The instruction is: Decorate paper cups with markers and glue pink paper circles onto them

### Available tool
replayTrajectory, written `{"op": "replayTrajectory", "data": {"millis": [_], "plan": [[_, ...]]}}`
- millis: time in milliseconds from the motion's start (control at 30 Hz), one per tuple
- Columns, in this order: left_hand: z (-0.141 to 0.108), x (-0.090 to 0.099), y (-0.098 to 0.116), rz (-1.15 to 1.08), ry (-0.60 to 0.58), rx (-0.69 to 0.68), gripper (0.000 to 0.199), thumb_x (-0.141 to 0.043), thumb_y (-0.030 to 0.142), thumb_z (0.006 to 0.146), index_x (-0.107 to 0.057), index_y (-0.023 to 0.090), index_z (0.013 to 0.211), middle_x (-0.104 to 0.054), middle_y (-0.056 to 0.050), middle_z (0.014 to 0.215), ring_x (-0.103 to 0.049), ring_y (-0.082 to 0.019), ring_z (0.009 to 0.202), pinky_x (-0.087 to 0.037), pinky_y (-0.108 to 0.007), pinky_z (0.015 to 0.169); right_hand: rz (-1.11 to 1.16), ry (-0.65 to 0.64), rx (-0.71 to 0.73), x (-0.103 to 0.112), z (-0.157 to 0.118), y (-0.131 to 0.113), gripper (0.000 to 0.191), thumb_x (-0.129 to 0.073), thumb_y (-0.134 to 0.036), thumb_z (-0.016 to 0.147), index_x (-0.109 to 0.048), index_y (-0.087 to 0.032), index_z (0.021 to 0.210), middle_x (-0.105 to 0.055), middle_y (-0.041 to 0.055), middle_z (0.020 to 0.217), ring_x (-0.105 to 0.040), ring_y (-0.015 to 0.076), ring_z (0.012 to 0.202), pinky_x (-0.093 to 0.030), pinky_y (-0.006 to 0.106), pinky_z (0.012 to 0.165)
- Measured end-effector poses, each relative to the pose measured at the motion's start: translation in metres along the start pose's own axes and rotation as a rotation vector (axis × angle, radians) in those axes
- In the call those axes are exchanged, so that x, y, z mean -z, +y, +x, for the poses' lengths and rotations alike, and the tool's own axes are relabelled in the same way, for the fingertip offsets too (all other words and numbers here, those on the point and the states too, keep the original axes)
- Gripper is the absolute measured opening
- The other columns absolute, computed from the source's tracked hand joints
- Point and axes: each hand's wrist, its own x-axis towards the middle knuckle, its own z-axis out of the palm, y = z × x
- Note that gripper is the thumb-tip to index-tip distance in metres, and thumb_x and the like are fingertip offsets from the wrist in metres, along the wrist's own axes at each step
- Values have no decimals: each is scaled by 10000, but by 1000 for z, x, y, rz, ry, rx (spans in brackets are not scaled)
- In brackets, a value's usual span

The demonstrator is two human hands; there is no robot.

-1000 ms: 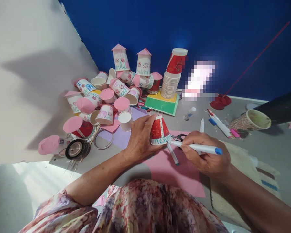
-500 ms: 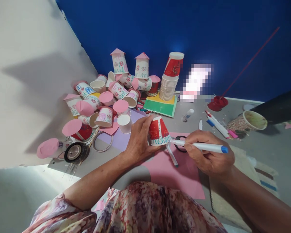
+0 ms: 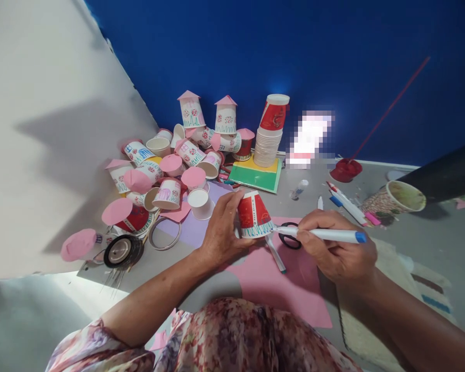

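My left hand (image 3: 221,232) grips a red and white paper cup (image 3: 256,214) held upside down, with blue-green strokes along its rim. In my right hand (image 3: 339,248) is a white marker (image 3: 329,235) with a blue end, its tip at the cup's rim. Beneath the cup, another white marker (image 3: 276,254) lies on pink paper (image 3: 290,294). Black scissor handles (image 3: 290,236) show between the cup and my right hand.
Decorated cups with pink tops (image 3: 168,194) are piled at the left. Behind are stacked cups (image 3: 269,142) on a green and yellow pack (image 3: 256,176). Several markers (image 3: 346,204), a patterned cup (image 3: 395,196) and a cloth (image 3: 366,305) lie right; a tape roll (image 3: 120,250) sits left.
The camera view has shifted slightly, so the table items appear lower. The cup has tilted a little in my left hand, and the marker tip remains at its rim.
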Motion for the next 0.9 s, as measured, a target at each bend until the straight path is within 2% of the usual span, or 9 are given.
{"op": "replayTrajectory", "data": {"millis": [133,300,467,567,700,900], "plan": [[0,-2,-2,-7,12,-14,1074,-906,386,712,-286,249,1578,-561,-172,1427,-573,-331,1314,-531,-519,1078,19,-61,-27,0,1,2,74,-642,-201,942,-661,-239,881,-708,-8,741,-667,142,580,-492,253,534],[0,-2,-3,14,38,-29,1083,-904,399,710,-272,255,1578,-573,-176,1425,-582,-343,1310,-528,-538,1074,38,42,9,0,2,3,68,-664,-177,919,-664,-243,904,-698,-5,746,-666,152,589,-493,263,537],[-2,-1,-4,-10,52,-21,1049,-896,368,722,-294,261,1574,-567,-174,1430,-577,-342,1311,-527,-544,1077,39,2,-21,0,2,2,75,-654,-173,927,-671,-236,891,-699,2,741,-656,152,584,-498,268,535],[-3,-3,-6,-84,66,11,1028,-884,316,730,-303,278,1577,-539,-163,1458,-564,-335,1326,-534,-534,1071,84,64,-24,1,1,2,82,-660,-167,929,-676,-236,888,-690,0,736,-650,152,593,-505,272,551],[-4,-7,-10,-204,82,27,1070,-910,396,719,-296,287,1589,-512,-163,1479,-554,-334,1336,-550,-511,1056,161,90,-32,0,-2,5,103,-669,-141,934,-681,-242,915,-688,-12,751,-642,142,612,-500,262,566],[-5,-7,-13,-229,73,28,1091,-922,447,704,-304,303,1592,-500,-165,1482,-540,-343,1349,-545,-530,1065,82,50,-9,0,-1,4,84,-678,-169,929,-682,-244,891,-690,-17,752,-642,136,594,-490,251,545]]}}
